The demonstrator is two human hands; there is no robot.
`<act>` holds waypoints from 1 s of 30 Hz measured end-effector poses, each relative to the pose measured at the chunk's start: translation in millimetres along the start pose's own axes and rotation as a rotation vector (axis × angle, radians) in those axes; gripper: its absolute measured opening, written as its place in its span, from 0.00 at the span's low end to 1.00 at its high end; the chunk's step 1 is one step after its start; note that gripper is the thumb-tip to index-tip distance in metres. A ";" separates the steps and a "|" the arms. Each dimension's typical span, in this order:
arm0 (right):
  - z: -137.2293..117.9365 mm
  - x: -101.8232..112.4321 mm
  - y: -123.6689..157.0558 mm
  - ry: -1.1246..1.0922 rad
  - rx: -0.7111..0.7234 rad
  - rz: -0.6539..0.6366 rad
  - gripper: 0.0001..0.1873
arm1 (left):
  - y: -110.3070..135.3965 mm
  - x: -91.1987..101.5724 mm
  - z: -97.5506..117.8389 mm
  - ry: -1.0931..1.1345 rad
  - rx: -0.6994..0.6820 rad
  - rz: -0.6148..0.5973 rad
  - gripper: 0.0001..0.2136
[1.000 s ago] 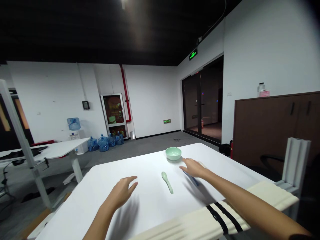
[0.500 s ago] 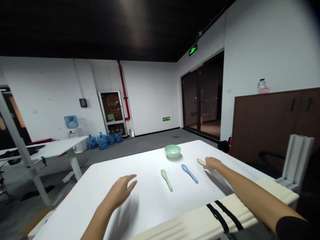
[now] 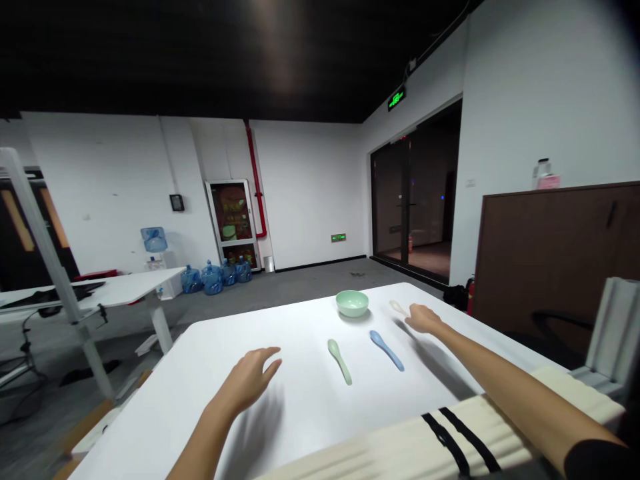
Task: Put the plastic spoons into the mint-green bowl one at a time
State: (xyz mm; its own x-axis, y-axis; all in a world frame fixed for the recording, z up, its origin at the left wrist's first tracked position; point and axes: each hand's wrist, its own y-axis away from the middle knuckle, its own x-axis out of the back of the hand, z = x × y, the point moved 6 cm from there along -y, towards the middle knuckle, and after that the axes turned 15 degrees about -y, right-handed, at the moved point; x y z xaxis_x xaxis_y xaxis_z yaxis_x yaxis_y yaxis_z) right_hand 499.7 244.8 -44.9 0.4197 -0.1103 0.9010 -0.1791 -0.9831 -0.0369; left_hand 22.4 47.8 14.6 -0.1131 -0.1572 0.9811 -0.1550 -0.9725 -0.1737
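My right hand is closed on the handle of a cream spoon, held above the white table with its bowl end pointing left. Just left of that spoon stands a light green bowl. A blue spoon lies nearer to me, and left of it a green spoon; both have their handles toward me. Over the left part of the table hovers my left hand, thumb and fingers apart, holding nothing.
A cream padded bar with black straps runs along the near table edge. A metal post and a brown cabinet stand at the right. Another table is at the left, with several water jugs behind it.
My right hand has lifted the cream spoon off the tabletop and moved it slightly toward the bowl's side. The view has turned a little left. My left hand stays open.
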 end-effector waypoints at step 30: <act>-134.6 -72.3 -73.5 -0.139 0.123 0.020 0.22 | 0.8 6.7 -3.0 0.016 0.047 -0.016 0.23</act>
State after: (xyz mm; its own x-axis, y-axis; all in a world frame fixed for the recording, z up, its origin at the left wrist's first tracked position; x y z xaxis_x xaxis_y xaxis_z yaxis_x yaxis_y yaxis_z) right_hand 362.8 344.7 -49.1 0.5373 -0.1409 0.8315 -0.0820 -0.9900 -0.1148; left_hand 18.5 46.5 20.8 -0.1268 -0.1393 0.9821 -0.1104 -0.9820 -0.1536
